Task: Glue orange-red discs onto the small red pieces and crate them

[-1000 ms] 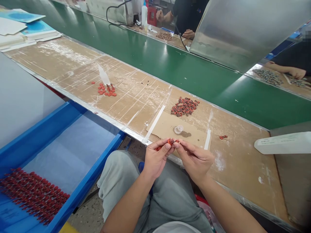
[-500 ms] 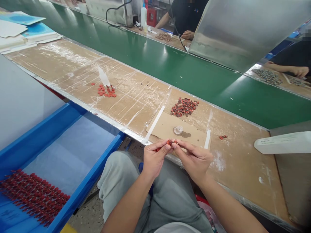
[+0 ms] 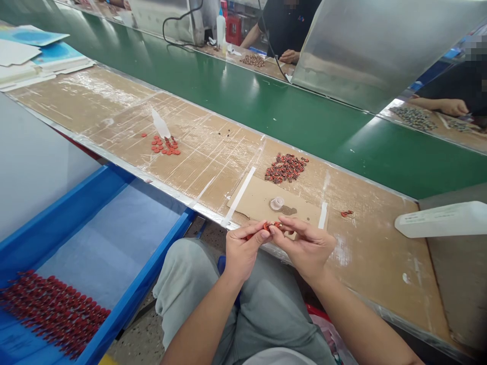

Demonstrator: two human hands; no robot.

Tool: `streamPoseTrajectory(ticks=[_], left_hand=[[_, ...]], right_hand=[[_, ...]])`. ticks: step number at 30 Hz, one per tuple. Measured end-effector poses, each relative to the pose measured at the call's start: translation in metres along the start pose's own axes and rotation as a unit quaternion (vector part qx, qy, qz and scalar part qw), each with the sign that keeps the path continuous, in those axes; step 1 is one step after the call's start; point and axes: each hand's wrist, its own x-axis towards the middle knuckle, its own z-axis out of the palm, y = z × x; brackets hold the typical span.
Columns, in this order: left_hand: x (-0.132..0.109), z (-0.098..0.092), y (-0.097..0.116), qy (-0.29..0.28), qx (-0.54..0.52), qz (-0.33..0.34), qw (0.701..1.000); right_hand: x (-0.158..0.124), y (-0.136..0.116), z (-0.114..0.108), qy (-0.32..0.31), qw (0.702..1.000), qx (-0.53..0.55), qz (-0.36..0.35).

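Just above the table's front edge, my left hand (image 3: 240, 251) and my right hand (image 3: 309, 249) meet at the fingertips. Both pinch a small red piece with a dark and light end (image 3: 268, 226), partly covered by the fingers. Right behind them a small clear cup (image 3: 276, 203) stands on a taped cardboard sheet (image 3: 249, 195), beside a wet-looking patch. Beyond it lies a heap of small red-and-black parts (image 3: 286, 168). One loose red part (image 3: 346, 213) rests to the right of the sheet.
Red discs (image 3: 157, 144) lie by a white pointed bottle (image 3: 161, 124). A blue tray (image 3: 148, 243) at lower left holds rows of red pieces (image 3: 57, 309). A white bottle (image 3: 441, 219) lies at right. Across the green belt (image 3: 236, 96), co-workers sit behind metal panels.
My right fingers have shifted a little, and more of the red piece shows between the fingertips. The whole view has moved slightly. The things on the table keep their places.
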Motion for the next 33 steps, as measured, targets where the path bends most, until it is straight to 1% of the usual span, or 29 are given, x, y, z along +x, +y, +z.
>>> streamPoseTrajectory(ticks=[5,10,15,19,22,24,29,33], left_hand=[[-0.0004,-0.0001,-0.0026,0.018,0.014,0.003,1.000],[-0.0005,0.0029,-0.0014,0.026,-0.003,-0.017,1.000],[0.0004,0.0048,0.0019,0.034,-0.032,-0.014,0.999],[0.0002,0.0041,0.0010,0.047,-0.018,0.008,0.999],[-0.0009,0.0049,-0.0007,0.058,0.006,0.035,0.998],[-0.0017,0.0059,-0.0018,0.055,0.022,0.053,0.997],[-0.0030,0.0068,-0.0050,0.043,0.061,0.097,0.992],[-0.0035,0.0061,-0.0070,0.036,0.088,0.110,0.989]], right_hand=[[-0.0054,0.0037,0.0009,0.010,0.999,0.005,0.038],[-0.0074,0.0035,0.0009,0.023,0.999,0.010,0.031],[-0.0043,0.0011,0.0029,0.012,0.999,0.015,0.033],[-0.0023,-0.0001,0.0055,0.012,0.999,0.017,0.040],[-0.0022,0.0002,0.0067,0.026,0.999,0.013,0.025],[-0.0022,0.0004,0.0071,0.033,0.999,0.015,0.021],[-0.0008,-0.0008,0.0066,0.037,0.998,0.025,0.039],[-0.0017,-0.0025,0.0054,0.043,0.996,0.034,0.063]])
